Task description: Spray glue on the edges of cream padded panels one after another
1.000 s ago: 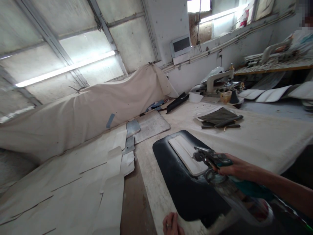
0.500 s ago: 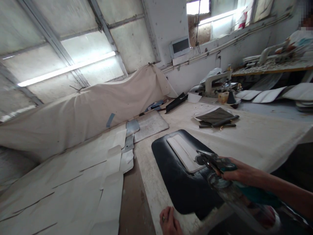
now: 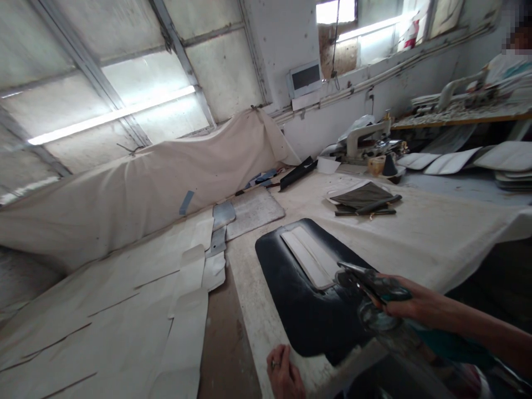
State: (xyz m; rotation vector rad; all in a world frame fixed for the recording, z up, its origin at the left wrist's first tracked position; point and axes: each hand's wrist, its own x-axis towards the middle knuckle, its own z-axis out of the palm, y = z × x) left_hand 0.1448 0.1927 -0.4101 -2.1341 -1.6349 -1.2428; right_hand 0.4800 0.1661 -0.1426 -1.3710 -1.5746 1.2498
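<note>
My right hand [image 3: 401,299] is wrapped round the grip of a metal spray gun [image 3: 359,272]. The gun's nozzle end points left, over the right edge of a white rectangular piece [image 3: 310,256]. That piece lies on a larger black panel with rounded corners [image 3: 299,310], which rests flat on a pale, stained board [image 3: 249,288]. Close to the panel's near left corner, my left hand [image 3: 285,374] lies on the board, fingers curled and pressed together, a ring on one of them. What its fingers hold, if anything, is hidden.
White sheets [image 3: 124,310] cover the surface to the left. Dark folded pieces [image 3: 363,198] lie on pale cloth beyond the panel. A sewing machine [image 3: 366,138] stands farther back, white curved pieces [image 3: 453,162] to its right. Another person [image 3: 509,66] is at the far right.
The spray gun and my right hand have shifted slightly right relative to the white piece. My left hand stays at the panel's corner. The whole view has drifted a little.
</note>
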